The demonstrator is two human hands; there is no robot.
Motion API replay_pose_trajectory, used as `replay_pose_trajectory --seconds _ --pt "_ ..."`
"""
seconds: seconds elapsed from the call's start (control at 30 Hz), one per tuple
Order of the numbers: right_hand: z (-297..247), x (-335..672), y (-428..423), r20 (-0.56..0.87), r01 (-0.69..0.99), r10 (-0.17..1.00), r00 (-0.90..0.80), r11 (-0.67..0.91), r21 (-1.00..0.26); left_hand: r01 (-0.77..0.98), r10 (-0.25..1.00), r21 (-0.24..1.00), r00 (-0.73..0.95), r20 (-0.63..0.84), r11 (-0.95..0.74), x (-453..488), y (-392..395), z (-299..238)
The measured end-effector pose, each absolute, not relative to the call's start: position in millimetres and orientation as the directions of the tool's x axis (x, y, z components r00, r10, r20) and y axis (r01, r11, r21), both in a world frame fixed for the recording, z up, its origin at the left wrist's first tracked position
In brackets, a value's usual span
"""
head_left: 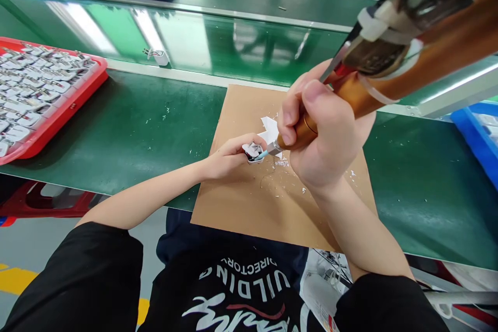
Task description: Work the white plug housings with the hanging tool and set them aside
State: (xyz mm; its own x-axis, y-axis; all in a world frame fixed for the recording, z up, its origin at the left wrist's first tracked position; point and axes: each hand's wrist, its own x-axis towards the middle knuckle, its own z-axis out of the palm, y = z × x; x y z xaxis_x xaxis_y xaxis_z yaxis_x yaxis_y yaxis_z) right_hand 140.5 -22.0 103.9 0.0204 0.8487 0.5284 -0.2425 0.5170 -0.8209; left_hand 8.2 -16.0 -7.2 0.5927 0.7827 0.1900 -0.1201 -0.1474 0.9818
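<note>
Above a sheet of brown cardboard (241, 202) on the green bench (163, 124), both hands are closed on something. The left hand (229, 155) pinches a small white piece (253, 151) between thumb and fingers near the middle of the sheet, its open side turned towards the tool, probably so the fingers stay clear of the tip. The right hand (330, 129) wraps an orange-brown tool (420, 52) low on its barrel, likely for fine control; its pale blue tip (262, 155) is at the opening, though whether it touches inside cannot be told. A white paper scrap (269, 125) and white crumbs (283, 163) lie beneath, so the sheet perhaps spares the bench. Its near edge appears to pass the bench's front edge, towards the person's lap. Bench surface stretches left to a red tray (101, 75) of white parts and right to a blue bin (467, 127), giving both elbows side room; upward, the tool's bulky rear slants close to the head camera.
</note>
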Motion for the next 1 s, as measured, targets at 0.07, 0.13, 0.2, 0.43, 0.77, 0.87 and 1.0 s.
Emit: replay_pose_trajectory --seconds 0.07,0.13,0.2,0.43,0.77,0.87,1.0 --pt "104.2 140.5 -22.0 0.541 -0.233 0.841 0.015 0.529 -0.816 -0.133 0.778 0.976 0.590 0.218 -0.172 8.0 -16.6 -5.7" --pt "104.4 140.6 -22.3 0.546 -0.231 0.837 0.016 0.535 -0.813 -0.132 0.780 0.969 0.575 0.245 -0.207 8.0 -16.8 -4.4" --pt "104.4 140.8 -22.8 0.539 -0.222 0.842 0.011 0.527 -0.820 -0.126 0.779 0.963 0.566 0.269 -0.240 8.1 -17.0 -3.1" --pt "104.0 141.4 -23.3 0.507 -0.209 0.862 0.017 0.499 -0.841 -0.082 0.782 0.953 0.555 0.286 -0.290 9.2 -18.7 -1.7" --pt "100.7 142.9 -19.8 0.542 -0.207 0.840 -0.013 0.529 -0.823 -0.069 0.767 0.944 0.566 0.302 -0.321 8.5 -18.2 -4.6" --pt "101.1 142.7 -19.6 0.559 -0.234 0.829 0.000 0.544 -0.806 -0.080 0.757 0.940 0.572 0.315 -0.331 8.2 -17.3 -5.8" --pt "101.4 142.2 -20.9 0.505 -0.214 0.863 0.018 0.496 -0.841 -0.082 0.757 0.944 0.577 0.307 -0.320 8.5 -17.0 -6.3"
